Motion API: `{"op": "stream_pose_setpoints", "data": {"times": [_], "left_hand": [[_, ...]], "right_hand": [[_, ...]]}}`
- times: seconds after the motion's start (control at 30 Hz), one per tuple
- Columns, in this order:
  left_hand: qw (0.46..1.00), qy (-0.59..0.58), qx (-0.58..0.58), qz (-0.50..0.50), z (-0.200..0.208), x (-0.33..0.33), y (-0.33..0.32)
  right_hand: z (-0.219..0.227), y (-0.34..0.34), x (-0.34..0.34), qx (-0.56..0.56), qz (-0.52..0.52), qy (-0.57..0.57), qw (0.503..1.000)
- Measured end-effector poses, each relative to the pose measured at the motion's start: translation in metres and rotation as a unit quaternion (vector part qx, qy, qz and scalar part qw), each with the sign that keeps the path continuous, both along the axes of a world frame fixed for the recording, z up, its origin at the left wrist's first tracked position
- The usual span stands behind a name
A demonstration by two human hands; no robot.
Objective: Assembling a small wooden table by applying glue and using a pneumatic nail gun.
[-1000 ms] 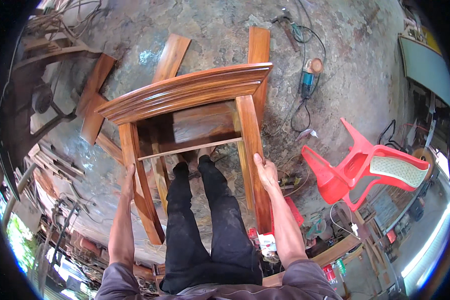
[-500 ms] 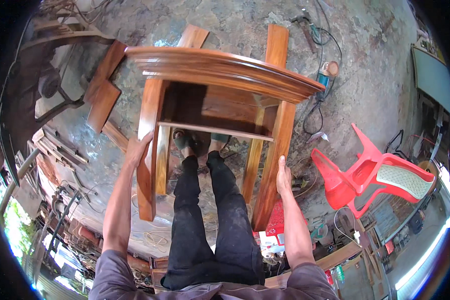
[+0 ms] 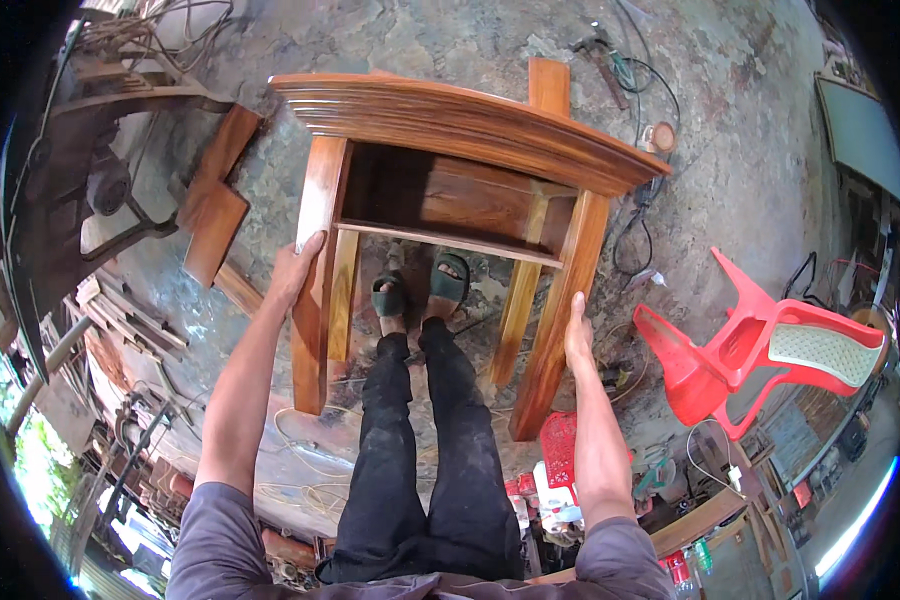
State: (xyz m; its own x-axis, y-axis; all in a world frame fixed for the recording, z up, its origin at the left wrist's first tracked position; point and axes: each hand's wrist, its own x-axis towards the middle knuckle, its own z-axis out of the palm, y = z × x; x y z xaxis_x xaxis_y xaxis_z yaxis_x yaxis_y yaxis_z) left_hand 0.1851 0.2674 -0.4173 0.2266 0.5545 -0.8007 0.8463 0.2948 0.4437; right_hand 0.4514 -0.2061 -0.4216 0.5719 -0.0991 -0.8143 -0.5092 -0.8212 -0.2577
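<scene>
A small brown wooden table (image 3: 480, 135) with a moulded top edge is held between my hands, its legs toward me. A dark recess (image 3: 440, 200) with a thin shelf edge lies between the legs. My left hand (image 3: 298, 265) grips the outer side of the left front leg, thumb on top. On the other side, my right hand (image 3: 577, 335) presses along the right front leg with its thumb up; its fingers are partly hidden. Both feet in dark sandals (image 3: 452, 277) show on the floor through the gap between the legs.
A red plastic chair (image 3: 695, 375) lies tipped over at the right. Beyond the table are a hammer (image 3: 605, 70), cables and a partly covered power tool (image 3: 660, 138). Wooden boards (image 3: 215, 235) and dark machinery (image 3: 80, 190) stand at the left. A red perforated plastic piece (image 3: 560, 450) sits near my right forearm.
The table has shifted slightly away and to the right with both hands still on it. It now covers most of the far board and more of the power tool. My sandals show more fully.
</scene>
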Motion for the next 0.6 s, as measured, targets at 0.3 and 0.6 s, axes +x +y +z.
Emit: {"op": "stream_pose_setpoints", "data": {"times": [0.3, 0.6], "left_hand": [[0.998, -0.039, 0.029, 0.037, -0.022, 0.023, -0.008], [0.998, -0.037, 0.046, 0.009, -0.056, 0.042, 0.027]], "right_hand": [[-0.009, 0.030, 0.068, -0.004, 0.041, -0.005, 0.999], [-0.040, 0.060, 0.073, 0.036, 0.032, -0.053, 0.997]]}}
